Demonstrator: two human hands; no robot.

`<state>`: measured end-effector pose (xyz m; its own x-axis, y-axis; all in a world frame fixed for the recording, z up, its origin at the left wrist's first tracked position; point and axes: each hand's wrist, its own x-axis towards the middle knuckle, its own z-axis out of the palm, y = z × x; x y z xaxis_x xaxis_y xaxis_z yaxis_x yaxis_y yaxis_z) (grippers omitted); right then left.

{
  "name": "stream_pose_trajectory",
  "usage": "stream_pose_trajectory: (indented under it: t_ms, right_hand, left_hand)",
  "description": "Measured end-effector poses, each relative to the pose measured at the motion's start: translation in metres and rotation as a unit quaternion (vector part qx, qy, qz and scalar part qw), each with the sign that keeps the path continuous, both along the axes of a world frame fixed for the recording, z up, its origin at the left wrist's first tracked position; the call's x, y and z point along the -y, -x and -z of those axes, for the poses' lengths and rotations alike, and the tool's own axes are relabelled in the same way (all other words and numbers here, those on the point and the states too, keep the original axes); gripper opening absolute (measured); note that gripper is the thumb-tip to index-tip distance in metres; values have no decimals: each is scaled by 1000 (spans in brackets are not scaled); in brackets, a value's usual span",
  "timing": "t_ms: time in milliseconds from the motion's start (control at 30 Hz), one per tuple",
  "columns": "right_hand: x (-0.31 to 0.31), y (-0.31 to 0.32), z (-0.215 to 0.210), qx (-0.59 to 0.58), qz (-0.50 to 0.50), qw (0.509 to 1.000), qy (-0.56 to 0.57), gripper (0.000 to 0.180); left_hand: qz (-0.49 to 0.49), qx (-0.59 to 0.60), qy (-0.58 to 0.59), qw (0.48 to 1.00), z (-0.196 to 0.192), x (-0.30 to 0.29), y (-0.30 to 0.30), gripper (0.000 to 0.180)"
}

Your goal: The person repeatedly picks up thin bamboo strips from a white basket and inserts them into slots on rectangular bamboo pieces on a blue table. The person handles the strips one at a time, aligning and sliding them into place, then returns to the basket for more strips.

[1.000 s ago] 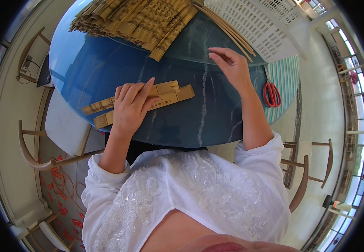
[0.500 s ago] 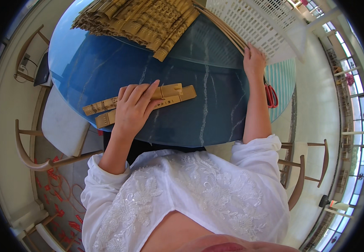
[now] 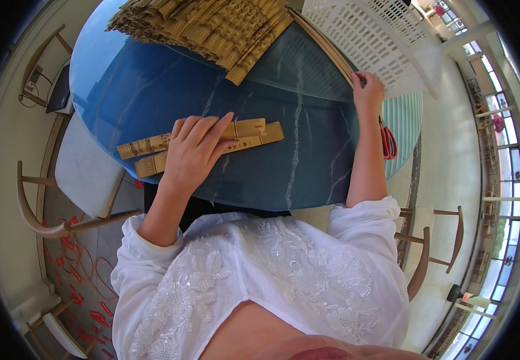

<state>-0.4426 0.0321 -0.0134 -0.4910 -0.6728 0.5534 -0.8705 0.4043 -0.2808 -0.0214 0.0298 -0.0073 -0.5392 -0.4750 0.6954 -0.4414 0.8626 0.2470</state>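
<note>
Two long, narrow gold strips with dark printed patterns lie slantwise on the blue table; they look like flat paper sleeves. My left hand (image 3: 194,150) is closed over the upper gold strip (image 3: 248,128), thumb against its near side. The lower gold strip (image 3: 272,133) lies just under it, partly hidden by the hand. At the table's right side, my right hand (image 3: 369,95) has its fingers curled at the near ends of thin brown sticks (image 3: 326,45), pinching there. How many sticks the fingers hold is hidden.
A large heap of similar gold strips (image 3: 206,30) covers the table's far side. Beyond the sticks stands a white perforated plastic basket (image 3: 368,42). Red-handled scissors (image 3: 388,142) lie by my right forearm on a ribbed pale-green surface (image 3: 407,129). Wooden chairs (image 3: 62,231) stand around the table (image 3: 260,180).
My right hand's fingers have curled in more at the stick ends, and the hand has shifted slightly. The left hand stays on the gold strip. The whole view has tilted a little.
</note>
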Motion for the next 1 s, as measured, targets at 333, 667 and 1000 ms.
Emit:
stream_pose_trajectory:
  t_ms: [333, 667, 1000]
  right_hand:
    - [-3, -6, -15, 160, -29, 977, 134, 21]
    - [-12, -35, -46, 576, -236, 692, 366, 16]
    - [-15, -38, -51, 454, -195, 780, 383, 20]
  left_hand:
    - [-1, 0, -1, 1000, -1, 0, 0, 53]
    - [-7, 5, -8, 1000, -1, 0, 0, 52]
    - [-6, 5, -11, 1000, 1, 2, 1, 52]
